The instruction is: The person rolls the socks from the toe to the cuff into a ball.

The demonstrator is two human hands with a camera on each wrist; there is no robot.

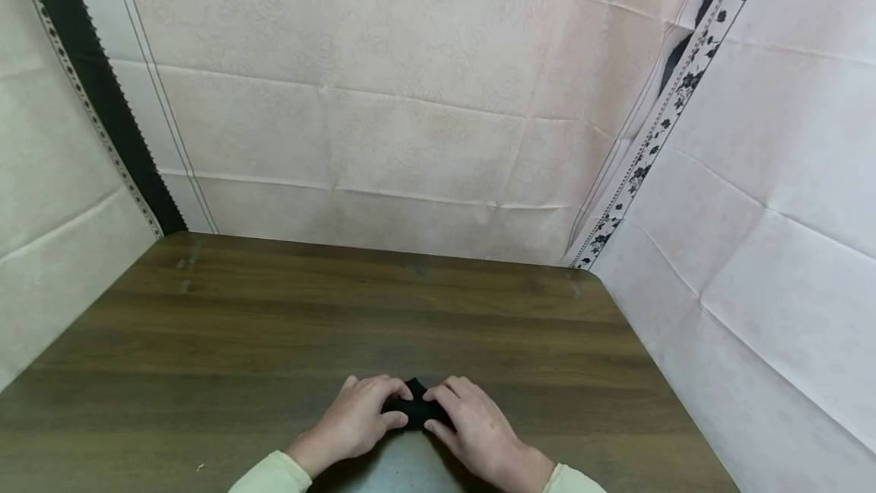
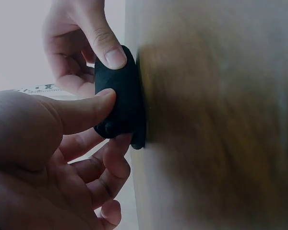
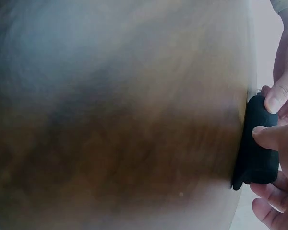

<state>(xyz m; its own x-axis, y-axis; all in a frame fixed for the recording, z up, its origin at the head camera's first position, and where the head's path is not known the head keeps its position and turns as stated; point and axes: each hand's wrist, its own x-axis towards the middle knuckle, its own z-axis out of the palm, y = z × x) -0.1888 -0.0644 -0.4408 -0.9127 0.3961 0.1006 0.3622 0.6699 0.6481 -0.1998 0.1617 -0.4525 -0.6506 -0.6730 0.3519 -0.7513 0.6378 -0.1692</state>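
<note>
Rolled black cloth (image 1: 416,412) is showing a tip on its far side. Left hand (image 1: 359,413) and right hand (image 1: 480,430) are pinching it, thumbs nearside. It's sitting on the bench (image 1: 383,318). Looks like rolling-up is underway; next move is probably calling for even thumb pressure.

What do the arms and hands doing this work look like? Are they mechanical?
No, they are a person's: a bare left hand and a bare right hand, with no gloves or cables visible. The fingers show no rings. Both arms wear plain, pale yellow-green sleeves.
</note>
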